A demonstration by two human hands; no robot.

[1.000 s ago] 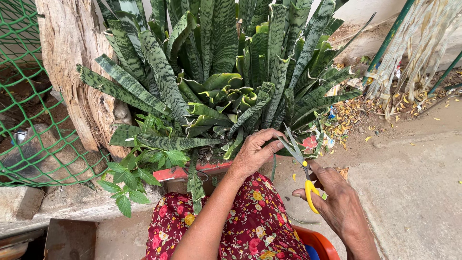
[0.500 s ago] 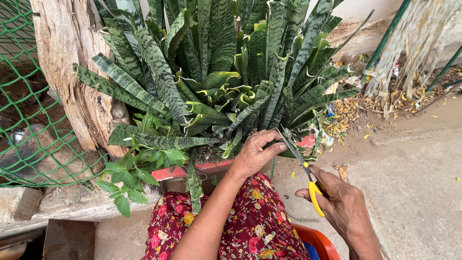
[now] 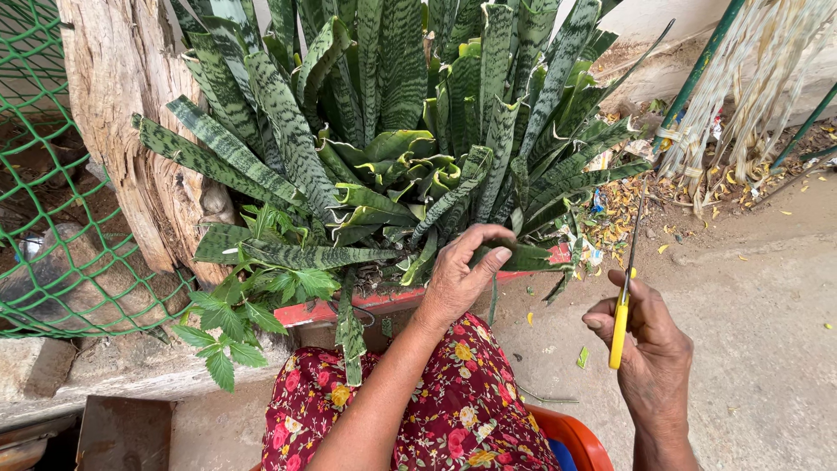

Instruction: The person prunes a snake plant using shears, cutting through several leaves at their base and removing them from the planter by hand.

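Pinching a banded green leaf [image 3: 523, 255] between thumb and fingers, your left hand [image 3: 459, 279] keeps its grip at the front of the potted snake plant [image 3: 392, 131]. Your right hand [image 3: 649, 344] is closed around yellow-handled scissors [image 3: 621, 305], blades up beside the foliage. Hold the leaf taut and cut low, I'd judge, clear of your fingers.

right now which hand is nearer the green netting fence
Left. The left hand grips a leaf at the plant's base, closer to the green netting; the right hand holds scissors farther off.
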